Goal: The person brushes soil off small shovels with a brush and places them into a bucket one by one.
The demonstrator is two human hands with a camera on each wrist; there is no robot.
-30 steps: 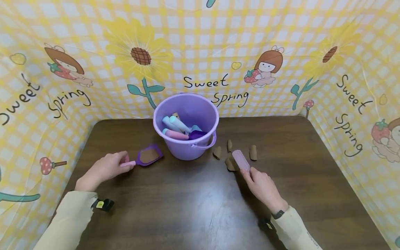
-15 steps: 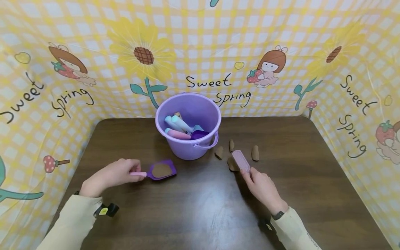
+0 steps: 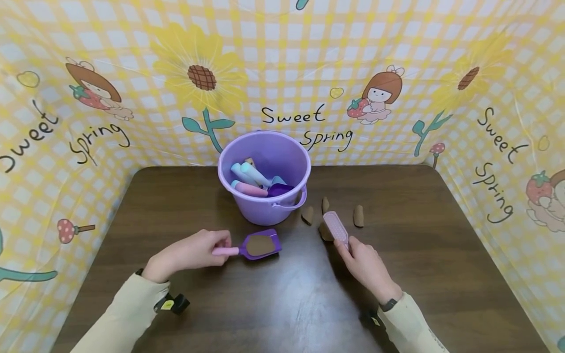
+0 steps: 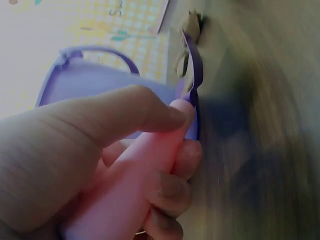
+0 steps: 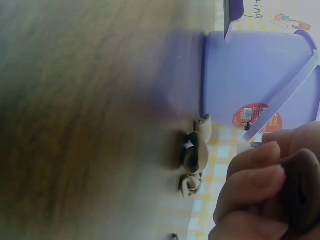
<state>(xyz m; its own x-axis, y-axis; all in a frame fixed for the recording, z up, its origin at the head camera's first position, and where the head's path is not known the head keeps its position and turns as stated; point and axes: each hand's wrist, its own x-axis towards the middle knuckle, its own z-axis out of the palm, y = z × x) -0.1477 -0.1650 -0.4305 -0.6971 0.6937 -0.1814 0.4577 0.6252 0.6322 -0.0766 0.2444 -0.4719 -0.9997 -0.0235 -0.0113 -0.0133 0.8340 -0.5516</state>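
Observation:
In the head view my left hand (image 3: 200,252) grips the pink handle of a purple toy shovel (image 3: 277,241). A flat brown patch (image 3: 259,245) lies in its blade, held in front of the bucket. The left wrist view shows thumb and fingers wrapped round the pink handle (image 4: 142,172). To the right, my right hand (image 3: 368,267) holds a pink flat tool with a dotted surface (image 3: 336,228). A brown curled piece (image 3: 325,232) is partly hidden behind that tool. Seen from the right wrist, the fingers curl round a dark end with a slot (image 5: 302,195).
A lilac bucket (image 3: 262,211) stands at the back, holding several toy tools with blue and pink handles (image 3: 253,174). More brown pieces (image 3: 358,216) lie right of it on the dark wooden table (image 3: 265,309). Yellow checked cloth (image 3: 282,63) surrounds the table's back and sides.
My left hand has carried the shovel rightward and somewhat nearer, to in front of the bucket. The right hand and its pink tool have barely shifted.

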